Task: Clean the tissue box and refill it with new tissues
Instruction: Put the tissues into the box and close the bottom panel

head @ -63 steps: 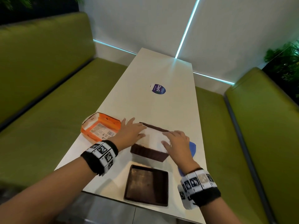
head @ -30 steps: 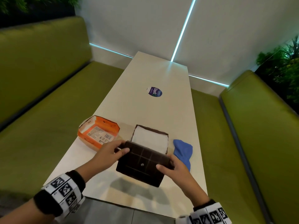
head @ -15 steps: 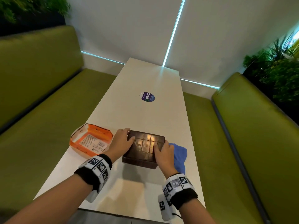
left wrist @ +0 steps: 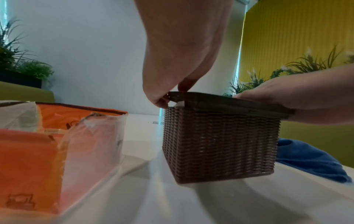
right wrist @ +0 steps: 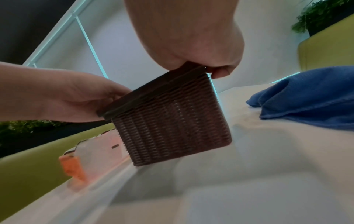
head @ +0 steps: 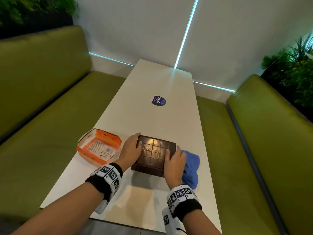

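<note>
Left hand (head: 130,149) and right hand (head: 174,161) grip opposite edges of the brown lid (head: 155,151) atop the woven tissue box (left wrist: 220,145) between them. Orange carton (head: 99,147) lies left, blue cloth (head: 190,168) right.

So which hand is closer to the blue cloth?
The right hand. It holds the right edge of the brown lid, with the blue cloth right beside it. The left hand holds the lid's left edge, on the far side of the tissue box, next to the orange carton.
</note>
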### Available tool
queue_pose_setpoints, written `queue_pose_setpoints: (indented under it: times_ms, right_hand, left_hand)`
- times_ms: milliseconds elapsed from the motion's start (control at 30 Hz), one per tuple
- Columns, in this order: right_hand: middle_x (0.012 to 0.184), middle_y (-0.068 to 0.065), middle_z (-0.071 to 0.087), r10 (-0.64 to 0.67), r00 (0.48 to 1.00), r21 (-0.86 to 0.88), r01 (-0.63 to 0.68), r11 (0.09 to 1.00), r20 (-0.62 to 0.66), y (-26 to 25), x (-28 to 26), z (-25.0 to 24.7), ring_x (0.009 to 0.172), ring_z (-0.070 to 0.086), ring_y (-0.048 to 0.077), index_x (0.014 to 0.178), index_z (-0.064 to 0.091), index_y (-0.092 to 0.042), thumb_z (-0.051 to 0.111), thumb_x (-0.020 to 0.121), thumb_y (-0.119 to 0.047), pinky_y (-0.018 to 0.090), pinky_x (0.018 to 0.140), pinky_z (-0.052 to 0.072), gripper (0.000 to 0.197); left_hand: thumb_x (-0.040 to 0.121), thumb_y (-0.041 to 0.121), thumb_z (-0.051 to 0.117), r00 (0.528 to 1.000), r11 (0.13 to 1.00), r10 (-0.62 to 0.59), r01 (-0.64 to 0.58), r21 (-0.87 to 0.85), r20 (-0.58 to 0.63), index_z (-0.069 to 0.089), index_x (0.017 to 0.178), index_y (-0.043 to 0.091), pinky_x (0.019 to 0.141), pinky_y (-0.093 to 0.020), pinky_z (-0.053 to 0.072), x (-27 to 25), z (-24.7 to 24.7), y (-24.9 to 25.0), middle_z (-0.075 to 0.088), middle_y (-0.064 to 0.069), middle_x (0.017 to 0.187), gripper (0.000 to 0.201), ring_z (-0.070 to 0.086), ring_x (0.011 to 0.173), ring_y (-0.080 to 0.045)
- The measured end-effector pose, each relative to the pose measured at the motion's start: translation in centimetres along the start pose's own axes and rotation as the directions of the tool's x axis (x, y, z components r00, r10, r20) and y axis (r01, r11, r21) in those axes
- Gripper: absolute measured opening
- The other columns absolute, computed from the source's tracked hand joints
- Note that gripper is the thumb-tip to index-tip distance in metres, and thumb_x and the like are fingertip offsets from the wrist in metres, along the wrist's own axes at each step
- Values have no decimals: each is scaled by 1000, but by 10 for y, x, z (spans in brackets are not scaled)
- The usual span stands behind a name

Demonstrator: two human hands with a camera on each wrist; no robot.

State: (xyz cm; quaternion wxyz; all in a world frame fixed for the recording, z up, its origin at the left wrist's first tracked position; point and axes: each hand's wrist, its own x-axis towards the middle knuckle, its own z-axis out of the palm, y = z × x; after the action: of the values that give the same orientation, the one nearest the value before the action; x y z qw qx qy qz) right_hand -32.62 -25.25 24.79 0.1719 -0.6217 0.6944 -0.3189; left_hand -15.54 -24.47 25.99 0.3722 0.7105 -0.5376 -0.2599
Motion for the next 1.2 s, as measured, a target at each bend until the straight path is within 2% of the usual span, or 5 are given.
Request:
queue_pose_setpoints:
  times_ms: [400, 567, 800, 1067, 1200]
  right_hand:
    - [113, 18, 50, 117, 993, 2, -117, 993, 23, 4, 4, 7, 95, 49, 27, 121, 50, 0, 44, 99, -35, 33, 85, 43, 42]
    - [112, 17, 51, 83, 996, -5, -83, 997, 34, -2, 11, 6, 89, 43, 19, 112, 52, 2, 44, 100, -30, 29, 82, 41, 35]
    - [125, 20, 45, 169, 959, -64, -158, 985, 229, -10, 34, -4, 108, 52, 34, 127, 50, -2, 41, 100, -38, 37, 91, 45, 46]
    - [122, 17, 41, 143, 977, 42, -151, 988, 159, -4, 23, 7, 107, 46, 31, 132, 44, -4, 52, 94, -42, 37, 96, 43, 54]
    - [127, 20, 41, 149, 975, 24, -155, 988, 163, -3, 20, 11, 117, 42, 34, 134, 41, -1, 55, 92, -42, 43, 101, 39, 60]
  left_hand:
    - [104, 22, 33, 992, 998, -39, 44, -39, 122, 28, 148, 4, 113, -31, 26, 11, 9, 4, 37, -15, 151, 48, 35, 140, -27]
    - [103, 33, 32, 983, 990, -121, 130, -59, 135, 35, 143, 4, 109, -42, 36, 12, 16, -6, 49, -17, 142, 49, 46, 131, -34]
    - [104, 25, 31, 974, 986, -155, 164, -41, 167, 40, 136, 8, 84, -28, 38, 19, 14, -5, 59, -17, 127, 38, 55, 117, -34]
    - [104, 28, 29, 983, 990, -117, 127, -65, 142, 24, 148, 13, 92, -33, 40, 16, 19, -8, 57, -16, 131, 47, 54, 119, -35]
    - [104, 35, 27, 982, 988, -140, 148, -49, 129, 32, 145, 17, 92, -36, 43, 18, 22, -19, 61, -17, 127, 46, 57, 115, -36]
